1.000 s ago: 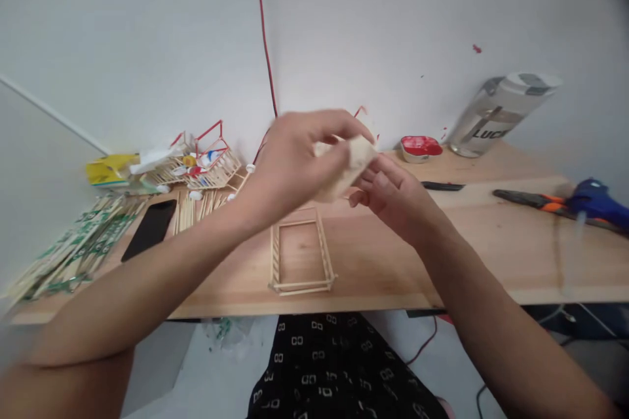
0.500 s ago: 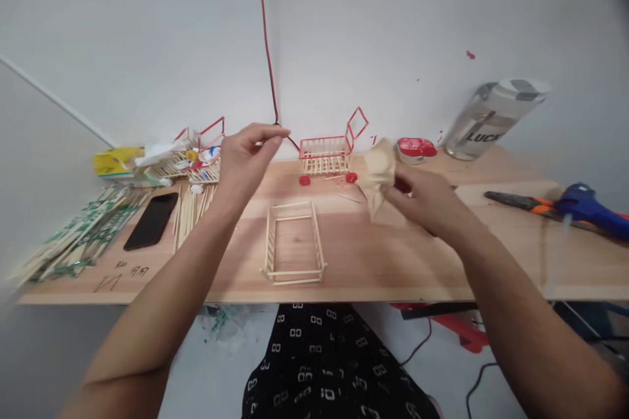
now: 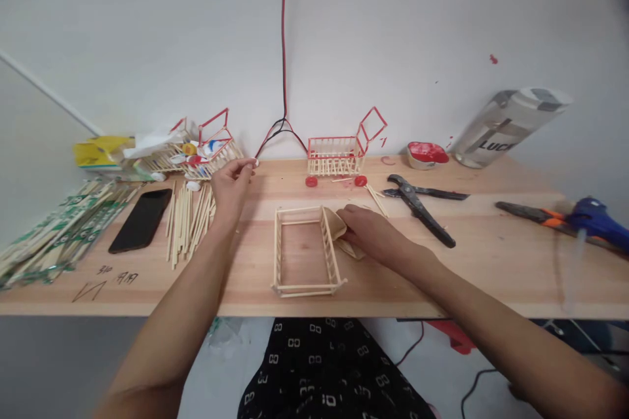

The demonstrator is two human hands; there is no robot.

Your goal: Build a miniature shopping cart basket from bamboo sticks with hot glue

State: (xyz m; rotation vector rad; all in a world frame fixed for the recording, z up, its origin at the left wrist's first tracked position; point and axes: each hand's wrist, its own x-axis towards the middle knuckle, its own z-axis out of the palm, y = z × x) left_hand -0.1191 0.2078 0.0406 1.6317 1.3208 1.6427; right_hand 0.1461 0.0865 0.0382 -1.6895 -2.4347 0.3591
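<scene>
An unpainted stick frame shaped like a small basket lies on the wooden table in front of me. My right hand rests on the table just right of the frame, fingers closed on a crumpled beige piece of paper that touches the frame's right side. My left hand is further back and left, beside a bundle of loose wooden sticks, its fingertips pinched on a small white thing I cannot make out.
A finished red-and-wood cart stands by the wall. Black pliers lie right of it, a red-filled dish and a silver bottle beyond. A blue glue gun is far right. A phone, packaged sticks and more carts are left.
My hands were together in the air on the beige paper. The right hand carried it down to the table beside the frame; the left let go and moved left to the sticks.
</scene>
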